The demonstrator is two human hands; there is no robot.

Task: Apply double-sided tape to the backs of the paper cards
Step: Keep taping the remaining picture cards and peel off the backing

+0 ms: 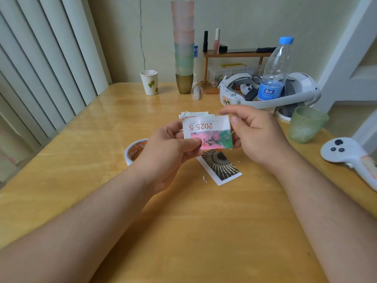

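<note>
I hold a paper card above the table, its printed side toward me, showing "2025·5" upside down over a pink and green picture. My left hand pinches its lower left corner with the thumb on top. My right hand grips its right edge, fingers curled. Under it a second card with a dark radial pattern lies flat on the table. More white cards lie in a small pile behind. A roll of double-sided tape lies left of my left hand, partly hidden by it.
A green textured cup lies tilted at the right, with a white controller beyond it. At the back stand a headset, a water bottle, stacked cups, a paper cup and a small wooden shelf. Small paper scraps lie near the dark card.
</note>
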